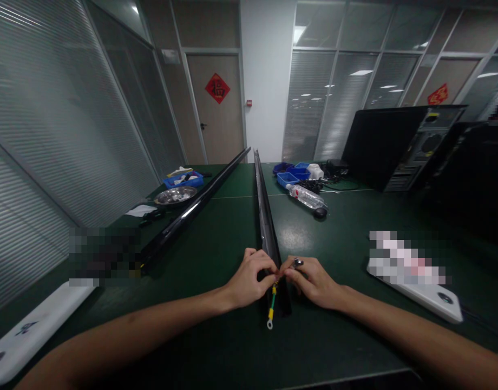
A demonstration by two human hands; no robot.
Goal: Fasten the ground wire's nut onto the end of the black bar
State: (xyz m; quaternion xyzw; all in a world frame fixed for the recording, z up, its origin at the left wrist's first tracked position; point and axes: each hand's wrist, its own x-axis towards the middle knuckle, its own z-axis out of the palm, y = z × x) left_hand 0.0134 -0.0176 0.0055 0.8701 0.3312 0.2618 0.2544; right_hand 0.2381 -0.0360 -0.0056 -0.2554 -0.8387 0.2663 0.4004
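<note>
A long black rail point(265, 214) runs away from me along the table, its near end under my hands. From the rail's near end a short green and yellow ground wire point(273, 299) hangs toward me, with a bare ring terminal on its free end. My left hand point(253, 276) is closed in a pinch at the wire's upper end. Opposite it, my right hand point(312, 279), with a ring on one finger, is also pinched at that spot; the fingertips of both hands nearly meet. What lies between the fingertips is mostly hidden.
Another black rail point(192, 208) lies to the left. Beyond it are a metal dish point(176, 195) and a blue bin point(184, 180). At right lie a plastic bottle point(308, 198), blue trays point(287, 179) and a white device point(415, 292). Another white device point(33, 330) is at near left; a computer case point(403, 146) stands far right.
</note>
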